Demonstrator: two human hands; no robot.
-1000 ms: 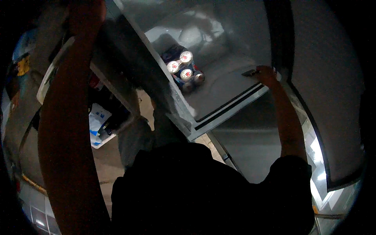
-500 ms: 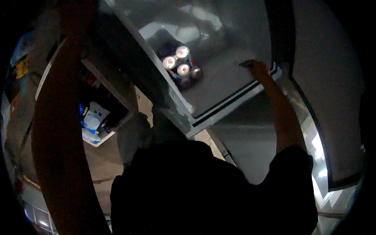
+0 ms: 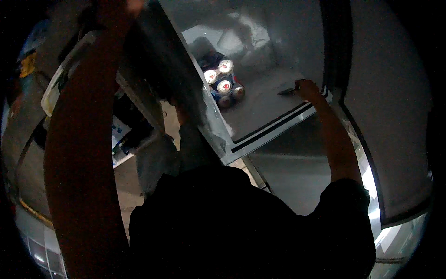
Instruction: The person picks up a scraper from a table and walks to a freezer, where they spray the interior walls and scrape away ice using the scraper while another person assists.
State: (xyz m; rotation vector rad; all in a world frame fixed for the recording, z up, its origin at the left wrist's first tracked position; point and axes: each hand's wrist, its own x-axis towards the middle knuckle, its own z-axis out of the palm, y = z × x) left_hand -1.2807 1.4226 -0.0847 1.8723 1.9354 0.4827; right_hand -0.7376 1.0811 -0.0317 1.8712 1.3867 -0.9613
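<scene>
My right hand [image 3: 307, 88] is inside an open metal cabinet that looks like a fridge, low over its grey floor [image 3: 260, 111] near the front lip. Its fingers are closed on a small dark pointed tool [image 3: 285, 92], whose tip points left; its exact kind is too dark to make out. Left of the tool, several drink cans [image 3: 225, 86] with pale tops stand bundled against the cabinet's left wall. My left arm stretches up along the left side in shadow. Only a dim bit of my left hand [image 3: 134, 5] shows at the top edge, its fingers unclear.
On the right hangs the cabinet's open door [image 3: 390, 116] with a dark seal. A metal front panel [image 3: 292, 172] lies below the opening. At left, a box [image 3: 123, 160] holds blue-and-white packages. A pale curved rim [image 3: 53, 95] shows behind my left arm.
My right hand has shifted slightly downward with the tool, which now shows more plainly. My left arm has moved a little right. The view has shifted, and the cans appear farther right.
</scene>
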